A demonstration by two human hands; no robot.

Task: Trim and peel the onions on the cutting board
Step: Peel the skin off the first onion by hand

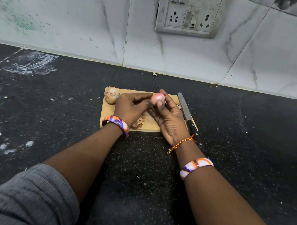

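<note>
Onion [111, 95] number one, still in its brown skin, sits at the left edge of the cutting board [153, 126], close enough to roll off if bumped. At centre frame, the left hand [131, 108] pinches at the pink, mostly peeled onion [157, 98] that the right hand [168, 118] grips above the board; slick flesh could slip free. Loose skins [138, 123] lie beneath. Right of the hands, the knife [188, 115] rests on the board's edge, near the wrist.

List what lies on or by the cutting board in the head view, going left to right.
Unpeeled onion → left hand → pink peeled onion → right hand → knife, lying along the cutting board's right edge.
</note>
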